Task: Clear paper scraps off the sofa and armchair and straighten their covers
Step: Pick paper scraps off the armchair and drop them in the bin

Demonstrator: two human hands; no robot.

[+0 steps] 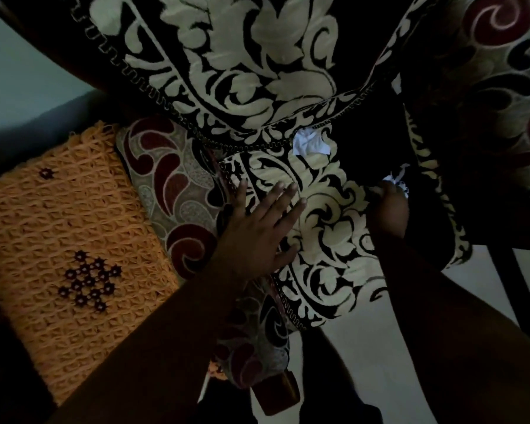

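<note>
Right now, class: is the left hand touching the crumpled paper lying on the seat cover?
Apart. The head view shows the left hand flat on the cover, patterned fabric visible between its fingers and the paper.

A black and cream woven cover (325,215) is seen on the seat, matt and raised in its pattern, edged with looped braid (245,145). A crumpled white paper scrap (311,142) is shown matt and creased. An orange crocheted cloth (58,234) is seen, coarse and open-knit. Red-patterned upholstery (172,191) appears textured; a glossy wooden leg (283,393) is seen below.
</note>
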